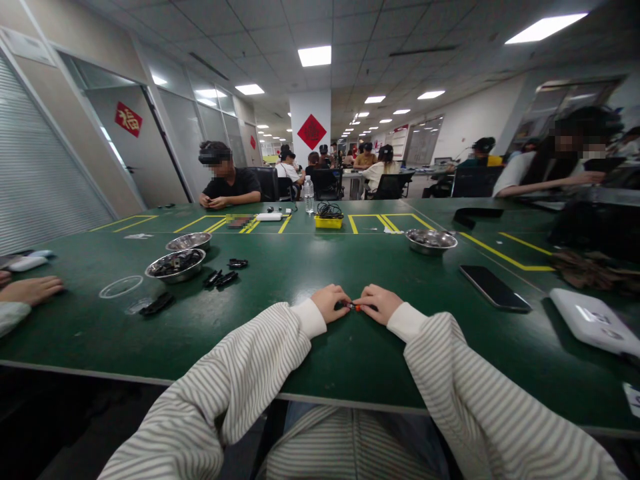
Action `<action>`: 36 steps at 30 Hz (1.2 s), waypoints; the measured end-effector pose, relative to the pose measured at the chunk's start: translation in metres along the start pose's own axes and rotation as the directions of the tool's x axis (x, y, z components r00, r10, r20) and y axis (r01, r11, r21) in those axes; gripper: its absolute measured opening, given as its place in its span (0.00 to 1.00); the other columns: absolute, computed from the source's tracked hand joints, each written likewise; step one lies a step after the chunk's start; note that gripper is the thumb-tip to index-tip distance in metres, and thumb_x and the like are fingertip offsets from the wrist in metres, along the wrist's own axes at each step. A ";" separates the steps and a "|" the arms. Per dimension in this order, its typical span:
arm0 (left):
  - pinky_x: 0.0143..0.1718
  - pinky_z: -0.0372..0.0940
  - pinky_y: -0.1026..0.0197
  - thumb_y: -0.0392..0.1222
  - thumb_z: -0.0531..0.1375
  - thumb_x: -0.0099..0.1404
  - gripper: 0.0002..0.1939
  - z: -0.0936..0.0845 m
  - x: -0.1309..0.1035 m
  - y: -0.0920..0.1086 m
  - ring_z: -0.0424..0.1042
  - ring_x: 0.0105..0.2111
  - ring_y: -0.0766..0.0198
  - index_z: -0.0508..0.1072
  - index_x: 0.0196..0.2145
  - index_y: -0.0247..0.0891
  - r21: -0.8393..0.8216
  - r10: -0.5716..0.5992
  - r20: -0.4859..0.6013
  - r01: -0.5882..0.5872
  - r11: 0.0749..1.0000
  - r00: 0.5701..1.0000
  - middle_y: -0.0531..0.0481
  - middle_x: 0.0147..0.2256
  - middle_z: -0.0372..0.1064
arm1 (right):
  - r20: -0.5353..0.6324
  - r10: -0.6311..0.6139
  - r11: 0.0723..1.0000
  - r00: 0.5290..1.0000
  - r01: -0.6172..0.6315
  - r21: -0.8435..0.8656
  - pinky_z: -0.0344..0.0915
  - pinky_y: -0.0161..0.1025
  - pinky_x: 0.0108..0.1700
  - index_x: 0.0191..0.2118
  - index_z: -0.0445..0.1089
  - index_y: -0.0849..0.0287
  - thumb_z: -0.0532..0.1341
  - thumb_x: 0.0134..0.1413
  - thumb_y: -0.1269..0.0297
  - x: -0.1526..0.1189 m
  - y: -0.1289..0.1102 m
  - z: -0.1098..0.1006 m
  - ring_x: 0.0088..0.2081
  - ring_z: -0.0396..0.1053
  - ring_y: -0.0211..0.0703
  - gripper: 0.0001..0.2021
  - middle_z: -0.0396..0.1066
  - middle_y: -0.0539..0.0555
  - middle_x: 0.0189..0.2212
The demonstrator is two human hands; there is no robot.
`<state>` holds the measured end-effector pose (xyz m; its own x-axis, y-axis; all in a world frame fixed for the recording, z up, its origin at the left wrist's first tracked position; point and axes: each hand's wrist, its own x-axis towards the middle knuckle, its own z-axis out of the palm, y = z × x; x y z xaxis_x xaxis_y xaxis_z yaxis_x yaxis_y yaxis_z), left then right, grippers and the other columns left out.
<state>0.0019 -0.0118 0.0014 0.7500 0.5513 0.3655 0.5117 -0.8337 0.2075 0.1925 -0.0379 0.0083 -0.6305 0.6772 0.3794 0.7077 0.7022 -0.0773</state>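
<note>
Crosswise, small red-tipped part (353,307) between hands.

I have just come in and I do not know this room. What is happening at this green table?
A person in a striped sweater rests both arms on the green table. The left hand and the right hand meet over a small dark part with an orange tip and pinch it between the fingers. To the left stand two metal bowls of dark parts, with some loose black pieces beside them. A phone lies to the right. Other people sit at the far side.
</note>
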 end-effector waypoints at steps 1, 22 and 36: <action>0.34 0.57 0.64 0.43 0.52 0.54 0.10 0.000 0.000 0.000 0.60 0.32 0.66 0.68 0.33 0.38 0.006 -0.008 -0.003 0.008 1.000 1.000 0.50 0.30 0.62 | -0.005 0.017 1.000 1.000 -0.017 0.002 0.58 0.36 0.34 0.36 0.69 0.57 0.51 0.47 0.68 0.001 0.000 0.001 0.32 0.59 0.39 0.12 0.64 0.54 0.28; 0.31 0.56 0.65 0.46 0.52 0.55 0.10 -0.007 0.000 0.005 0.60 0.30 0.67 0.67 0.30 0.38 0.025 -0.021 -0.088 0.023 0.999 0.996 0.51 0.28 0.63 | -0.017 0.379 0.787 0.925 -0.312 0.532 0.63 0.31 0.25 0.28 0.70 0.62 0.60 0.35 0.64 0.008 -0.010 0.001 0.21 0.65 0.35 0.09 0.70 0.52 0.20; 0.32 0.56 0.65 0.46 0.52 0.55 0.11 -0.008 -0.001 0.006 0.60 0.31 0.67 0.66 0.31 0.37 0.011 0.011 -0.169 -0.010 1.000 0.986 0.51 0.29 0.64 | -0.066 0.334 0.753 0.940 -0.224 0.618 0.64 0.34 0.28 0.28 0.70 0.62 0.59 0.38 0.62 0.006 -0.008 -0.003 0.26 0.66 0.37 0.10 0.70 0.54 0.25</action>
<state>0.0010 -0.0174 0.0092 0.6741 0.5285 0.5161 0.5088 -0.8387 0.1943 0.1836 -0.0401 0.0143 -0.3352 0.8569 0.3917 0.4777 0.5129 -0.7132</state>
